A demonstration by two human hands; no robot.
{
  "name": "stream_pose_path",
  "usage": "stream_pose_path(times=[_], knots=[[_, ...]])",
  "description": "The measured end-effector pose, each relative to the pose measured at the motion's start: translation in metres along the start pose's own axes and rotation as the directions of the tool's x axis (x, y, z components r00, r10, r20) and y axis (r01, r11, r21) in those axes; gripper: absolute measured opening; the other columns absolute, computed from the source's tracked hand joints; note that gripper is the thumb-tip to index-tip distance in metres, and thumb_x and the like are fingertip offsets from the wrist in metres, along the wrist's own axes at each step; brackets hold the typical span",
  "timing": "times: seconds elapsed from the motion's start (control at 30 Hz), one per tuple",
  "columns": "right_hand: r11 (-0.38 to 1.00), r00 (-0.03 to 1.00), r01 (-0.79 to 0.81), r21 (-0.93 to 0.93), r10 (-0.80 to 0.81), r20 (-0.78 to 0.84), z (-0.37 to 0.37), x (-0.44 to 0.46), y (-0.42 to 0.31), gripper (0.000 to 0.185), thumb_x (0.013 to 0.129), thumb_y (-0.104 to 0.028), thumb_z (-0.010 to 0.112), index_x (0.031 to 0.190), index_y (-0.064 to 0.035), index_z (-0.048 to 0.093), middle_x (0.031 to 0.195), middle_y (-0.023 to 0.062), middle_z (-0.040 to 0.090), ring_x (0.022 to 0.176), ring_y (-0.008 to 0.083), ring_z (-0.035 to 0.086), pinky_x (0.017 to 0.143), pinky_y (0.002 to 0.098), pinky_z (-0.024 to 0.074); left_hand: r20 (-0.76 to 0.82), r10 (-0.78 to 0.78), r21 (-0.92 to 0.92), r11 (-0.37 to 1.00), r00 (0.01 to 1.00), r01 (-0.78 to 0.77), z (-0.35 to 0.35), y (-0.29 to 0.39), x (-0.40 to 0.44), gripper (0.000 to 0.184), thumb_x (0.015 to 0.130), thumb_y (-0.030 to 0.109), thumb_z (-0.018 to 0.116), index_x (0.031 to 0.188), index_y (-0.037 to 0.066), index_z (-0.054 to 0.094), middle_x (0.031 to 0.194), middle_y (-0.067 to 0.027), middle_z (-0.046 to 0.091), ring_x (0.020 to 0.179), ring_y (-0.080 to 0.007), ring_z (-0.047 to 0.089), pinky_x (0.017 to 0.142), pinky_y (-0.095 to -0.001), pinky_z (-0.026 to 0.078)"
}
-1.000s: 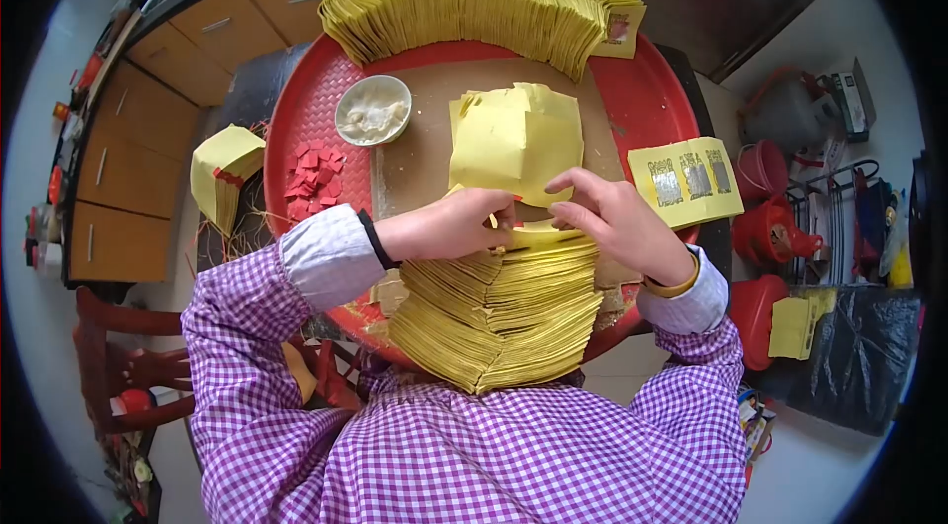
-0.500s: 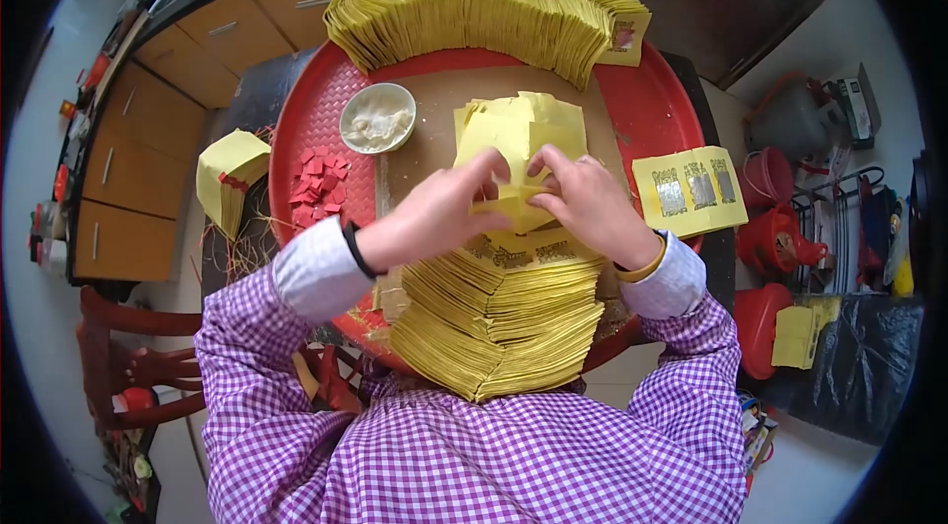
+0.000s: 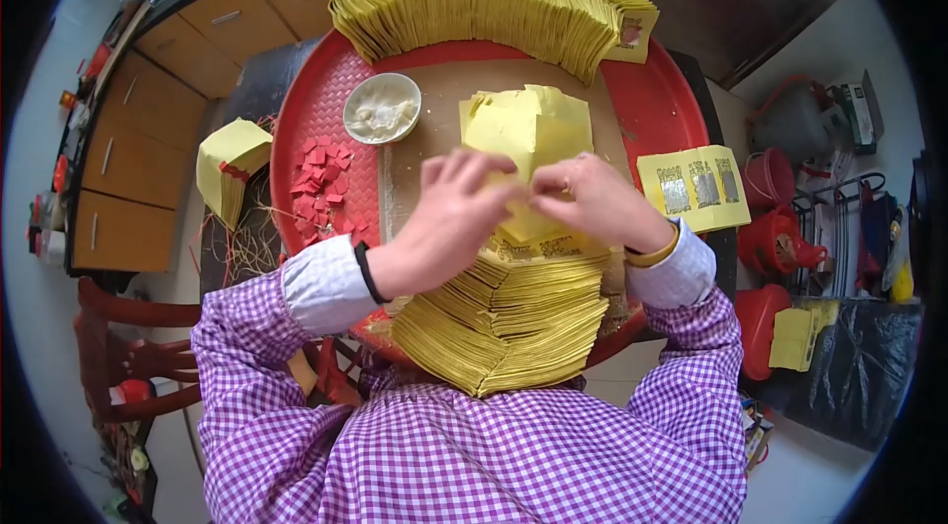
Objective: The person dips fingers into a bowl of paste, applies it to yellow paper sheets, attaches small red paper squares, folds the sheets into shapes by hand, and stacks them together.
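Note:
My left hand (image 3: 452, 218) is slightly blurred over the yellow paper, its fingers curled near the centre fold; what its fingertips grip is hidden. Close beside it, my right hand (image 3: 597, 203) pinches the folded yellow sheet (image 3: 526, 218). Behind both hands lie loose yellow sheets (image 3: 533, 124) on the brown board. Nearer my body is a thick stack of folded yellow papers (image 3: 499, 326), with a printed sheet (image 3: 553, 246) at its far end. Small red paper pieces (image 3: 320, 173) are heaped left of the board, and a white bowl of pale paste (image 3: 382, 109) stands behind them.
A round red tray (image 3: 657, 94) bears the work. A long curved row of folded yellow papers (image 3: 484, 5) lines its far edge. At the right rim lies a printed yellow bundle (image 3: 694, 188); at the left is a tied bundle (image 3: 229, 168). A wooden chair (image 3: 133, 346) stands left.
Both hands have moved from the near stack up to the sheet's centre fold and come together there. A printed sheet now shows on the near stack. The view has shifted slightly.

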State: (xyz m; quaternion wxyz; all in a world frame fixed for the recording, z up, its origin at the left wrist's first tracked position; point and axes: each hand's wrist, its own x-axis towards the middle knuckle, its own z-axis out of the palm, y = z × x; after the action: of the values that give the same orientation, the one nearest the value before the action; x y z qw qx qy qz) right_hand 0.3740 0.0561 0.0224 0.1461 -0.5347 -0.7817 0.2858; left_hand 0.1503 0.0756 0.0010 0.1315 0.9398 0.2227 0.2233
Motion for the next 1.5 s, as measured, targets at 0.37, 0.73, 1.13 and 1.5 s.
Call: stream_pose_path(times=[0.37,0.73,1.13,1.5], knots=[[0.978,0.979,0.095,-0.187,-0.125,-0.159,0.001,-0.020,-0.026,0.032,0.086,-0.023,0.069,0.110,-0.0058,0.056,0.097,0.0101,0.067,0.087,0.0242,0.063,0.086,0.0364,0.0447,0.503,-0.297,-0.511,0.655,0.811,0.557,-0.002,-0.032,0.026,0.010,0.086,0.005,0.066,0.092,0.002,0.059,0.079,-0.0053,0.061,0.067,-0.0150,0.056,0.060,-0.0293,0.047],[0.996,0.979,-0.011,-0.085,-0.006,-0.202,0.010,-0.008,-0.005,0.035,0.084,-0.012,0.070,0.115,-0.0060,0.053,0.075,0.0067,0.070,0.070,0.0230,0.064,0.086,0.0330,0.0445,0.247,-0.258,-0.436,0.831,0.934,0.345,-0.015,-0.020,0.011,0.031,0.084,0.005,0.069,0.111,0.003,0.053,0.078,-0.0082,0.065,0.063,-0.0213,0.061,0.053,-0.0298,0.047],[0.998,0.999,-0.032,-0.050,0.032,0.006,0.005,-0.009,-0.015,0.012,0.083,-0.014,0.067,0.081,-0.0023,0.067,0.073,0.0099,0.070,0.064,0.0192,0.063,0.083,0.0333,0.0456,-0.054,-0.155,-0.219,0.966,0.986,0.140,0.001,-0.008,0.012,0.032,0.085,0.006,0.065,0.114,0.009,0.054,0.091,-0.0079,0.064,0.084,-0.0225,0.062,0.090,-0.0352,0.038],[0.961,0.874,0.135,-0.242,-0.230,-0.428,-0.004,0.001,0.008,0.030,0.085,-0.023,0.067,0.107,-0.0051,0.059,0.088,0.0080,0.068,0.080,0.0277,0.063,0.082,0.0379,0.0464,0.636,-0.236,-0.417,0.696,0.735,0.585,-0.018,-0.014,0.017,0.014,0.087,0.007,0.065,0.099,0.002,0.060,0.091,-0.0098,0.064,0.081,-0.0220,0.060,0.074,-0.0339,0.050]])
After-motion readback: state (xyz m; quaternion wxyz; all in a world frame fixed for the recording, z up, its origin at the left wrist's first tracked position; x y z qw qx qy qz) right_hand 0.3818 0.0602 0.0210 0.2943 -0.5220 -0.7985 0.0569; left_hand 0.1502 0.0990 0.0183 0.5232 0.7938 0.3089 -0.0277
